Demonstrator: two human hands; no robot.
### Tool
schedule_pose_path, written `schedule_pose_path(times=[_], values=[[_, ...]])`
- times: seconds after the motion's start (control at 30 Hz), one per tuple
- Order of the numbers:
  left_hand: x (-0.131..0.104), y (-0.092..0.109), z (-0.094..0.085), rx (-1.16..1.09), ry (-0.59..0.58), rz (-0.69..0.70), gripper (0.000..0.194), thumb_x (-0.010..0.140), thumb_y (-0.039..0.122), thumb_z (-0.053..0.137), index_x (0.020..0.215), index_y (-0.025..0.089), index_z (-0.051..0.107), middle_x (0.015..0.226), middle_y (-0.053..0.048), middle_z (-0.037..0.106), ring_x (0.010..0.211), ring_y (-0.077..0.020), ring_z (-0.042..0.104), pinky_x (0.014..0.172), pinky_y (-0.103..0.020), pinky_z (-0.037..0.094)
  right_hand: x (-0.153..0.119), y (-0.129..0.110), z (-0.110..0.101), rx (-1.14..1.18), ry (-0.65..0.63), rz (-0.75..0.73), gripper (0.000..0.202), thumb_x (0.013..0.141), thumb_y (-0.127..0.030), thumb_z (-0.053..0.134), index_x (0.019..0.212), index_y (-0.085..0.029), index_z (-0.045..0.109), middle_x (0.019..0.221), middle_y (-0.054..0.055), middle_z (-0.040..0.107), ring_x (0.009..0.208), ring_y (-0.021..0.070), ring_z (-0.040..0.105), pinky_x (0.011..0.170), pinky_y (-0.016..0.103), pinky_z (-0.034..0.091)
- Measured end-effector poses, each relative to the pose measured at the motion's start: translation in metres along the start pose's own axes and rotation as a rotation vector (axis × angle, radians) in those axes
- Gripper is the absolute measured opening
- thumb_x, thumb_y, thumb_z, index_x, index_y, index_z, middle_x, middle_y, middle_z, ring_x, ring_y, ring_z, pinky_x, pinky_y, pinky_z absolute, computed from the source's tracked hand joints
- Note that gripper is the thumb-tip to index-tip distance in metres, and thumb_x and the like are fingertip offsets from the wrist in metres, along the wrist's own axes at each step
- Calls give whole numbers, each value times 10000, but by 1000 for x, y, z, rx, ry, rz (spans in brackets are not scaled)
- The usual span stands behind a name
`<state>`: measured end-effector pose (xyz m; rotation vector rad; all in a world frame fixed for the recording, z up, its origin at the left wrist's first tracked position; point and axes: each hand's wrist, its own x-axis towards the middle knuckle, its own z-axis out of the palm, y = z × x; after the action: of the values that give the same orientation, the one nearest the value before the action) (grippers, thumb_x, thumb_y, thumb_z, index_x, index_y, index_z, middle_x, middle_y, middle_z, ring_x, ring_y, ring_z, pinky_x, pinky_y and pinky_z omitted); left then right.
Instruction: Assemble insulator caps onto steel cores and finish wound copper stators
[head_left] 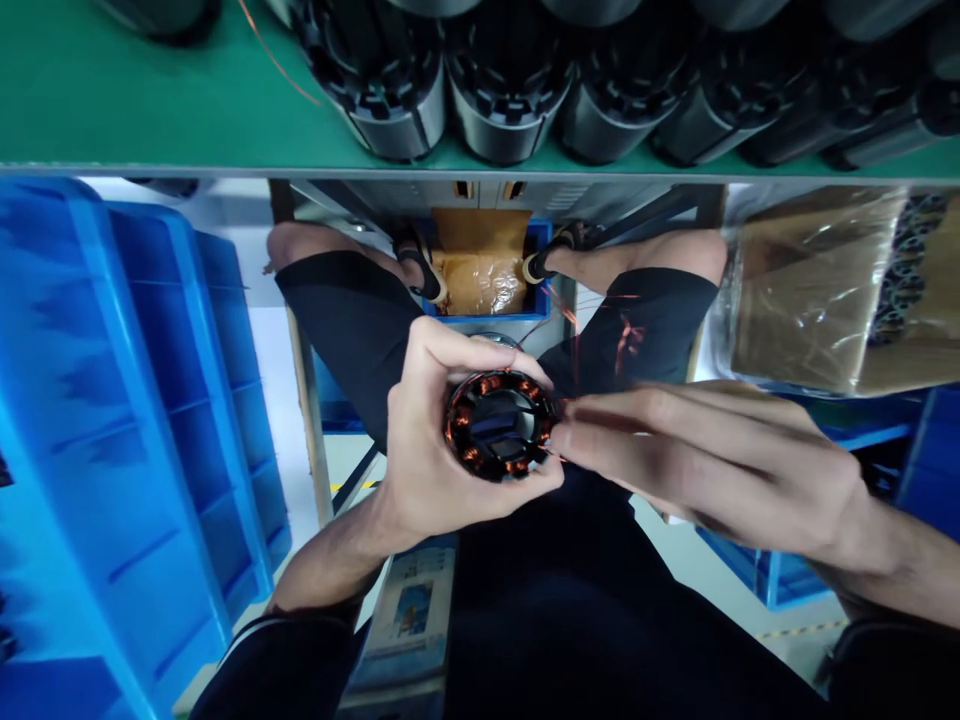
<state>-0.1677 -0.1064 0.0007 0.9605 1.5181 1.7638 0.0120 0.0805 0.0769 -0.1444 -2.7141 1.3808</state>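
Note:
My left hand (435, 440) is wrapped round a motor stator (459, 452), a black ring with copper windings, its open bore facing up toward me. The thumb and fingers curl about its rim over my lap. From the right, my right hand (720, 450) reaches in with its fingers pressed together, the tips touching the stator's right edge. Whatever lies between those fingertips is hidden and a little blurred. Loose copper wire scraps (630, 338) lie on the dark cloth over my knee, and thin strands rise beyond the stator.
A green bench (187, 110) runs across the top, bearing a row of metal-cased stators (502, 120). Blue bins (135, 400) stand at the left. At the right is a plastic-lined carton (810, 300) holding more ring parts. A blue crate (544, 255) with cardboard sits between my feet.

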Motion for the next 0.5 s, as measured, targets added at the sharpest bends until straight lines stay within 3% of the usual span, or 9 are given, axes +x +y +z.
schedule_pose_path(times=[0.07, 0.17, 0.3, 0.37, 0.5], values=[[2, -2, -1, 1, -16, 17, 793, 737, 222, 1143, 1337, 322, 634, 1142, -9, 853, 988, -222, 871, 834, -357, 737, 2, 9, 7, -127, 41, -72, 250, 1174, -213, 752, 1342, -340, 886, 1125, 7, 906, 850, 168, 852, 828, 273, 707], [2, -10, 0, -76, -32, 93, 797, 712, 204, 1161, 1327, 261, 658, 1090, -18, 820, 937, -197, 865, 832, -327, 730, 1, 34, 23, -138, 109, -111, 228, 1128, -176, 814, 1280, -330, 885, 1002, -5, 886, 755, 153, 819, 728, 272, 669], [-5, -23, 4, -45, 75, 198, 712, 744, 234, 1101, 1323, 230, 686, 975, -9, 769, 811, -200, 836, 778, -355, 735, -10, 63, 46, -66, 52, -111, 186, 1180, -183, 721, 1183, -284, 877, 1090, 6, 918, 908, 170, 897, 801, 250, 726], [-9, -25, 3, 19, 97, 179, 669, 766, 233, 1065, 1319, 252, 689, 977, -20, 766, 804, -215, 829, 738, -374, 737, -19, 58, 42, -104, 49, -88, 172, 1150, -185, 771, 1241, -281, 881, 1234, 24, 926, 1010, 202, 916, 872, 275, 758], [-13, -18, -8, 154, 71, 136, 666, 750, 343, 1114, 1269, 291, 699, 1040, -56, 758, 857, -259, 821, 706, -426, 747, -24, 19, 10, -57, 203, 56, 498, 977, -180, 987, 1430, -355, 876, 1536, 44, 843, 1082, 249, 896, 945, 356, 782]])
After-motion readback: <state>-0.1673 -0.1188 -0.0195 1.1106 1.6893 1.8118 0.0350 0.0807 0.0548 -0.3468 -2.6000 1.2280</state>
